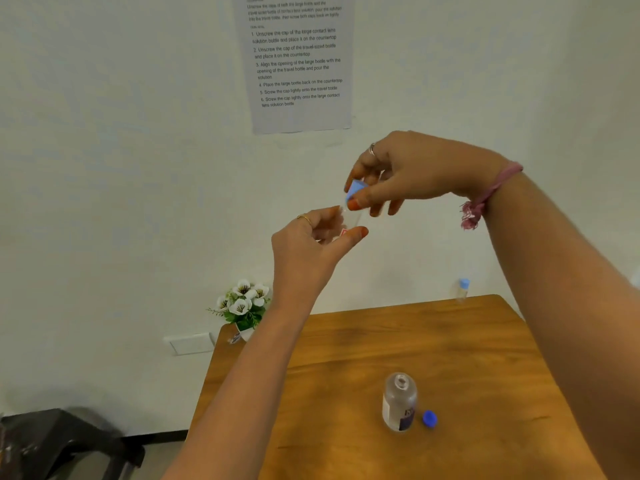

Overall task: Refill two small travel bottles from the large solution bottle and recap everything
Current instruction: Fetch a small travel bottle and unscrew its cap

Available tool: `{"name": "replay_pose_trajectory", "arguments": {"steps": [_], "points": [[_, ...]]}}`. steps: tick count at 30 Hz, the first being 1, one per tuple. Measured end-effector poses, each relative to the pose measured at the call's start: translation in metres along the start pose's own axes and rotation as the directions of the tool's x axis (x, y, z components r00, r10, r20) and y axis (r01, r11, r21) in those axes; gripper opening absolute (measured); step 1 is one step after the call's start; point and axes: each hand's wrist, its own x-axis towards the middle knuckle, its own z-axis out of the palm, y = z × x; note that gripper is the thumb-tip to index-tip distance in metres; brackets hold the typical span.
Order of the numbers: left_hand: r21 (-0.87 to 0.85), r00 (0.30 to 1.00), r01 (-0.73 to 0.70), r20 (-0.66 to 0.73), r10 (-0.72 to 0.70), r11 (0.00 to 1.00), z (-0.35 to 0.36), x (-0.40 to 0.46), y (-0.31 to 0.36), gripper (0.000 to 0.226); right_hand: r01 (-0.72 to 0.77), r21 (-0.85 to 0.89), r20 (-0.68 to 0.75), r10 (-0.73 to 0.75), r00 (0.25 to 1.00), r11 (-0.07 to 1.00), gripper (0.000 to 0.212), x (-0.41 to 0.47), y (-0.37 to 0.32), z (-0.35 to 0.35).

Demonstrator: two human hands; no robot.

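Above the brown wooden table, our left hand grips a small clear plastic travel bottle; our right hand pinches its light-blue cap. Large clear solution bottle stands uncapped on the table.

Smooth wooden table; clear glossy plastic bottle.

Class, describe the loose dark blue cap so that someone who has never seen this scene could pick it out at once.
Start at the wooden table and find the large clear bottle standing open near its middle. The dark blue cap lies on the tabletop just to that bottle's right. It is darker than the light blue cap held up in the right hand, and it sits on no bottle.
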Motion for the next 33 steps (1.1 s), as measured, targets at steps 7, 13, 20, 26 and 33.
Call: {"name": "replay_pose_trajectory", "arguments": {"steps": [7,13,20,26,33], "points": [[-0.004,0.999,-0.028,0.015,0.028,1.0,-0.013,-0.009,-0.002,0.047,-0.064,0.016,0.006,0.064,0.998,0.998,0.029,-0.004,-0.017,0.008],[-0.037,1.0,-0.016,0.022,0.017,0.999,-0.018,-0.014,-0.006,0.047,-0.103,0.019,0.037,0.102,0.994,0.995,0.039,-0.007,-0.023,0.011],[-0.057,0.998,-0.011,0.059,0.014,0.998,-0.019,-0.019,-0.014,0.047,-0.034,-0.098,0.077,0.041,0.996,0.995,0.026,-0.009,-0.027,0.014],[-0.097,0.986,0.075,0.155,-0.059,0.993,-0.023,-0.017,-0.026,0.047,0.007,-0.136,-0.058,-0.015,0.998,0.991,0.029,-0.02,-0.023,0.011],[-0.121,0.98,0.146,0.157,-0.126,0.982,-0.016,-0.024,-0.045,0.045,-0.042,0.445,-0.254,0.171,0.952,0.895,0.034,-0.047,0.018,0.06]]}}
